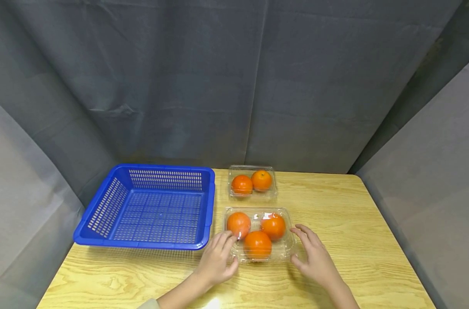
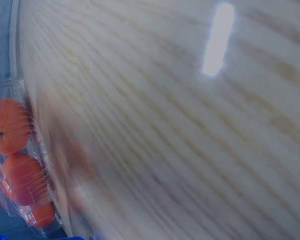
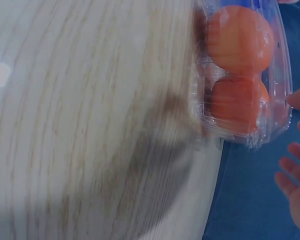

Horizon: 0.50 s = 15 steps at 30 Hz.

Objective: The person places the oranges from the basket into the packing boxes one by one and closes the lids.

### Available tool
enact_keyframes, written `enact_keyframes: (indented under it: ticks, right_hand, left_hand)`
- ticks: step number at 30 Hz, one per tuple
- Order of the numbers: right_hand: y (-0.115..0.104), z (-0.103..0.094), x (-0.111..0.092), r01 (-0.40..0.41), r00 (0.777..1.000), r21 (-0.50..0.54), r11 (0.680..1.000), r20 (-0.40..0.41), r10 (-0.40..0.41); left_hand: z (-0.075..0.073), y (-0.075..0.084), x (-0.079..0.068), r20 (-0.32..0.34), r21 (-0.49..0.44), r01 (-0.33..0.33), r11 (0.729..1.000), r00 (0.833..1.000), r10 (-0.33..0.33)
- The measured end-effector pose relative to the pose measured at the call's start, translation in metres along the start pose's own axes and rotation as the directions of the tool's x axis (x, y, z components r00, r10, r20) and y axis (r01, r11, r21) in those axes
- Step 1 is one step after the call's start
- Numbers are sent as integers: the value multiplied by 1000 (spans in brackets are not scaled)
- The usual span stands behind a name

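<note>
A clear plastic clamshell box (image 1: 280,253) with three oranges (image 1: 258,245) lies on the table in front of me. At its left side is my left hand (image 1: 215,259), its fingertips over the box's near-left edge and its thumb below. My right hand (image 1: 315,259) stands at the box's right side, fingers spread and loosely bent, with nothing gripped. In the right wrist view the box (image 3: 277,95) shows beside that hand's fingers (image 3: 295,170), one fingertip right at its edge. The left wrist view catches the box (image 2: 40,145) at its left border.
A blue plastic basket (image 1: 141,246) with nothing in it stands left of the box. Behind the box sits a second clear clamshell box (image 1: 253,168) holding two oranges (image 1: 261,180). The wooden table (image 1: 358,240) ends at grey cloth (image 1: 203,86) at the back and sides.
</note>
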State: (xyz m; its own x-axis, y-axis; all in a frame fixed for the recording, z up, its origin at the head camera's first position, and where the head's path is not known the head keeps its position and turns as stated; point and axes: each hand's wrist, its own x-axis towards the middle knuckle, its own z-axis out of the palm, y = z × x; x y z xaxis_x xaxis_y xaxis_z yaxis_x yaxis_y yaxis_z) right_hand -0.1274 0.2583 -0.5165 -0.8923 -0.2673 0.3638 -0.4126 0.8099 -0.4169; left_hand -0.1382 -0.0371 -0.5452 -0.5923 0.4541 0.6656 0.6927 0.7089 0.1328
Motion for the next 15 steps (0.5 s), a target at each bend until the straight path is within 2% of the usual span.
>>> enact_keyframes:
  ticks: [8, 15]
  right_hand:
    - [-2, 9, 0, 148, 989, -11, 989, -13, -148]
    - [-5, 16, -2, 180, 984, -24, 983, -2, -180]
  left_hand:
    - [2, 4, 7, 63, 34, -2, 999, 998, 0]
    - [3, 7, 9, 122, 54, -5, 999, 993, -2]
